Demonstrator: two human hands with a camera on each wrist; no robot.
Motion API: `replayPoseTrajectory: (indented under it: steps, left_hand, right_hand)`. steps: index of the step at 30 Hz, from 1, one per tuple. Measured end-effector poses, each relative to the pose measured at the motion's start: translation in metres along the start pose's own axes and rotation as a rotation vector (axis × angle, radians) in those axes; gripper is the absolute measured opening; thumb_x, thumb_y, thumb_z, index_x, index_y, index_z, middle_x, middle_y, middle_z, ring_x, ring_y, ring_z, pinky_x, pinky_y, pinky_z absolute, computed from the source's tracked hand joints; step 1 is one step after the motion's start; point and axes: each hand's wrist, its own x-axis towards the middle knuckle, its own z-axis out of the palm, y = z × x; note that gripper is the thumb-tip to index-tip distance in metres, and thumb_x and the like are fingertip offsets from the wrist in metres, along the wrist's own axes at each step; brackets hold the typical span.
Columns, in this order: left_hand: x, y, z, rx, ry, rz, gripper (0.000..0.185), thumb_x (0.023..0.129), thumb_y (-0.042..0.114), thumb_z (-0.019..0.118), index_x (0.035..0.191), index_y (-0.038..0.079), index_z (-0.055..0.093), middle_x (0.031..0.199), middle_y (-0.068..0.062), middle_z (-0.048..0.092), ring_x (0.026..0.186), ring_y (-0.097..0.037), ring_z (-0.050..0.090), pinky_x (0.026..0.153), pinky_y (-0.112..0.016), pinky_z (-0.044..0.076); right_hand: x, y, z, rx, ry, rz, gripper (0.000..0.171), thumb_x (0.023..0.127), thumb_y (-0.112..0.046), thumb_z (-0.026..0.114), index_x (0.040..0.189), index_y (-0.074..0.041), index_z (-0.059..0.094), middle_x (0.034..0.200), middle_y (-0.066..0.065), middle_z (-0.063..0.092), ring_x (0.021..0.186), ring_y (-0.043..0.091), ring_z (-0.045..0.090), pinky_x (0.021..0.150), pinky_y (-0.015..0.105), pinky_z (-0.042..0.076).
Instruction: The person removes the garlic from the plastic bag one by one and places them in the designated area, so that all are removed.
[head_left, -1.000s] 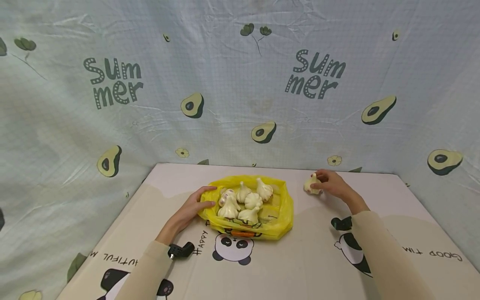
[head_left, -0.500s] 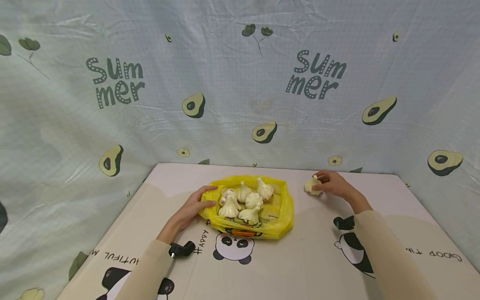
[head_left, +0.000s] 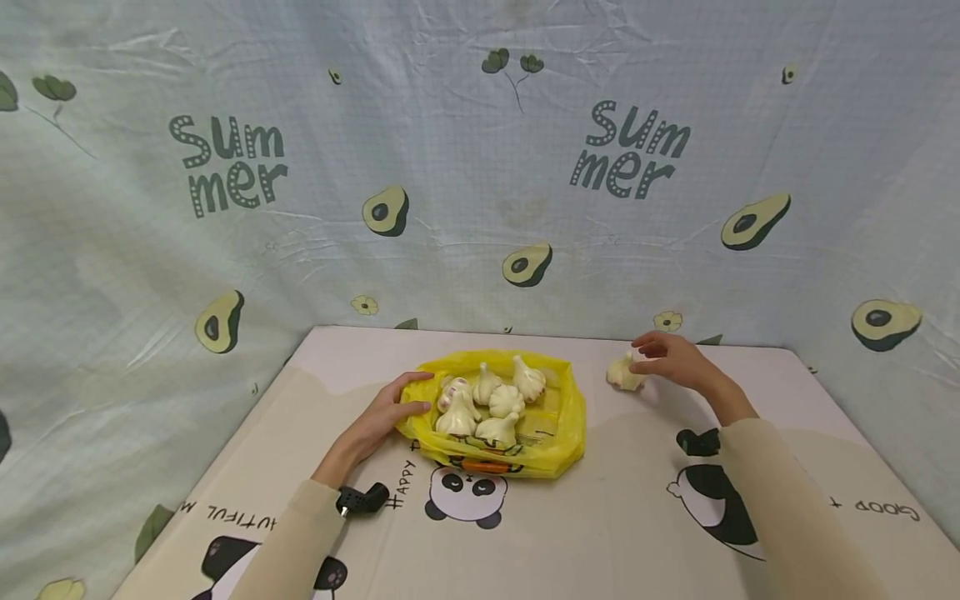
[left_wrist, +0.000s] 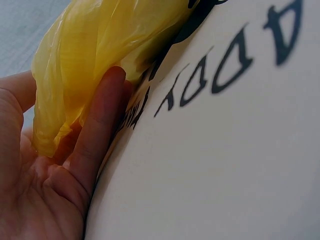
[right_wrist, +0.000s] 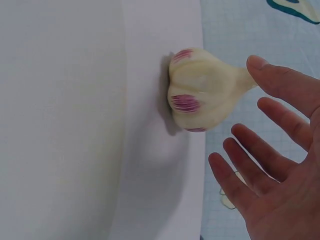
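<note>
A yellow plastic bag (head_left: 551, 433) lies open at the table's middle with several garlic bulbs (head_left: 491, 402) on it. My left hand (head_left: 396, 410) holds the bag's left edge; in the left wrist view the yellow bag (left_wrist: 95, 50) sits between thumb and fingers (left_wrist: 97, 120). A single garlic bulb (head_left: 622, 373) with purple streaks lies on the table to the right of the bag. My right hand (head_left: 670, 357) hovers just right of it with fingers spread. In the right wrist view the garlic bulb (right_wrist: 200, 90) lies free, a small gap from my right hand (right_wrist: 272, 175).
The table is covered by a cream mat (head_left: 600, 533) printed with pandas and lettering. A pale cloth backdrop (head_left: 465, 183) with avocado prints closes off the back and both sides. Small black devices sit at my left wrist (head_left: 363, 500) and right wrist (head_left: 697, 442).
My right hand has let go of the single garlic bulb and lifted off it, fingers opening. The bulb stays on the table. The left hand has not moved.
</note>
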Motion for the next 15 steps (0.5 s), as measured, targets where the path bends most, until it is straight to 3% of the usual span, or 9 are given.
replayPoseTrajectory:
  steps: [7,15]
  left_hand:
    - [0.001,0.0,0.0,-0.002,-0.005,0.0,0.059,0.098,0.017,0.066,0.152,0.015,0.045,0.168,-0.011,0.027,0.14,-0.03,0.043,0.101,-0.02,0.046]
    - [0.001,0.0,0.0,-0.012,-0.002,-0.008,0.06,0.097,0.018,0.066,0.153,0.015,0.045,0.169,-0.011,0.026,0.14,-0.03,0.043,0.103,-0.022,0.046]
  right_hand:
    - [-0.005,-0.011,-0.006,-0.061,0.049,-0.01,0.059,0.098,-0.036,0.07,0.14,0.001,0.054,0.147,0.03,0.053,0.137,0.049,0.048,0.109,0.065,0.044]
    - [-0.005,-0.039,-0.008,-0.091,0.091,-0.082,0.058,0.098,-0.039,0.07,0.141,-0.002,0.055,0.145,0.025,0.056,0.138,0.046,0.049,0.111,0.062,0.044]
